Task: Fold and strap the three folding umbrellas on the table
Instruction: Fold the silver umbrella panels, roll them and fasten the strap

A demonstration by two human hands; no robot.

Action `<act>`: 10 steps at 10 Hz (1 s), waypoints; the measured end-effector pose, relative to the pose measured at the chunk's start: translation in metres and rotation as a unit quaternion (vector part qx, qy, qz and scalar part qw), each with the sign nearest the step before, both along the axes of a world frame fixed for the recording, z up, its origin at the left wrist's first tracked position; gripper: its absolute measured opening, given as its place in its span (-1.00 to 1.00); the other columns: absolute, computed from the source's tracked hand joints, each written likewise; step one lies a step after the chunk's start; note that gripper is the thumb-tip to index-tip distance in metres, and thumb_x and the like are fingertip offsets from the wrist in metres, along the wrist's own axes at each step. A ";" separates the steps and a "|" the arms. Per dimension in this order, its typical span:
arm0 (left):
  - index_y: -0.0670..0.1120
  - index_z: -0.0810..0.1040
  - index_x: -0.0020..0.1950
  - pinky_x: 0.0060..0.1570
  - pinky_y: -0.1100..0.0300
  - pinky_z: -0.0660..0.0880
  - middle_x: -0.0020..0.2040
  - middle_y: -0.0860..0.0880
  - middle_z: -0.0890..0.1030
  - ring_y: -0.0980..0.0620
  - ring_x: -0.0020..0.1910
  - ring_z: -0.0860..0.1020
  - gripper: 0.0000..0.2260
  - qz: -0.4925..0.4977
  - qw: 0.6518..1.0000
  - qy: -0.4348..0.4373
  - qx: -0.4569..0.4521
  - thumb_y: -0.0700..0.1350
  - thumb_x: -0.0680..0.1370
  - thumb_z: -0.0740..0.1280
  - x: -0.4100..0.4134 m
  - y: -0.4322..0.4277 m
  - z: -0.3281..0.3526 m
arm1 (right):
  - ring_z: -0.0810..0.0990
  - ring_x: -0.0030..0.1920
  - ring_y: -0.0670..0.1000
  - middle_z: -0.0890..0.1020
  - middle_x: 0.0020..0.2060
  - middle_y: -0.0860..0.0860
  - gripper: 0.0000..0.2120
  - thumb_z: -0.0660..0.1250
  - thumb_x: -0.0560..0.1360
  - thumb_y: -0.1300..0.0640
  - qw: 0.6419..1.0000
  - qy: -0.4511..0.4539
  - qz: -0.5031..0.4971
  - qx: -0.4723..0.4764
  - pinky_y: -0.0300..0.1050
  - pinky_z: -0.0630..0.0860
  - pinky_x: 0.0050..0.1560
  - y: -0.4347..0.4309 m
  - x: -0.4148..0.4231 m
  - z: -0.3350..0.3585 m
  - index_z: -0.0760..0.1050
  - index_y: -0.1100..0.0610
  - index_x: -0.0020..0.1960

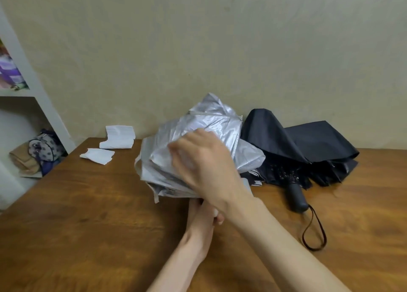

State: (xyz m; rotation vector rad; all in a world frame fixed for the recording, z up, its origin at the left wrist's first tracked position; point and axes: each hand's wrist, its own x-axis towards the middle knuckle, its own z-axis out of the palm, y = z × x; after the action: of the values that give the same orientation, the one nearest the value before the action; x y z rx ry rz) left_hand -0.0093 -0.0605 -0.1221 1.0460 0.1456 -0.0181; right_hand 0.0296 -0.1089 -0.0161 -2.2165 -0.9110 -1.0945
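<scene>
Here the silver umbrella (198,133) is held up just above the middle of the wooden table (88,214), its crinkled canopy loose and bunched, not yet rolled or strapped. The left hand (202,214) comes up from below with its fingers curled tight round the umbrella's lower end (the handle itself is hidden by the hand and by the other wrist). The right hand (202,161) lies across the top of the canopy, palm down on the cloth; its fingers (176,148) are blurred, so whether they pinch the fabric or merely press it cannot be told. Just beside it to the right, against the wall (198,38), the black umbrella (308,146) lies on the table with its canopy slack and spread, its handle (296,198) pointing toward the person and its wrist strap (315,232) looped on the wood. At the far left of the table lie two pieces of white paper (117,139). Beyond the table's left edge stands a white shelf (44,98) holding a dotted bag (44,147).
</scene>
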 end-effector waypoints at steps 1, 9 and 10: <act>-0.09 0.59 0.26 -0.34 0.19 0.21 -0.26 -0.02 0.55 0.07 -0.44 0.28 -0.68 -0.035 0.999 -0.015 -0.003 0.11 0.64 0.41 -0.008 0.005 0.018 | 0.59 0.17 0.16 0.69 0.14 0.05 -0.77 0.43 0.58 0.13 0.986 -0.012 -0.126 0.105 0.01 0.41 0.15 -0.030 0.009 0.031 0.68 0.11 0.22; -0.18 0.53 0.13 -0.44 0.32 0.23 -0.12 -0.04 0.54 0.13 -0.43 0.31 -0.31 -0.074 0.996 -0.033 -0.049 0.43 0.38 0.33 -0.005 0.016 0.022 | 0.69 0.03 -0.04 0.72 0.05 0.06 -0.71 0.24 0.75 0.06 0.823 0.410 0.009 0.393 -0.08 0.59 0.19 -0.120 0.047 0.056 0.63 0.22 0.26; -0.15 0.54 0.07 -0.38 0.27 0.22 -0.22 -0.05 0.49 0.08 -0.42 0.28 -0.47 -0.038 0.999 -0.007 -0.015 0.30 0.45 0.42 -0.004 0.015 0.022 | 0.62 0.33 -0.01 0.66 0.31 -0.07 -0.50 0.20 0.62 -0.34 0.812 0.410 -0.076 0.409 0.16 0.50 0.46 -0.116 0.034 0.050 0.59 -0.06 0.37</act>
State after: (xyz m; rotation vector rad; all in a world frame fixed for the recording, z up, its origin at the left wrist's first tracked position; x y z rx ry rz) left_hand -0.0132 -0.0454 -0.1006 1.0202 0.0931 -0.0824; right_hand 0.0632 -0.2250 0.0340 -1.7053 0.1321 -0.3393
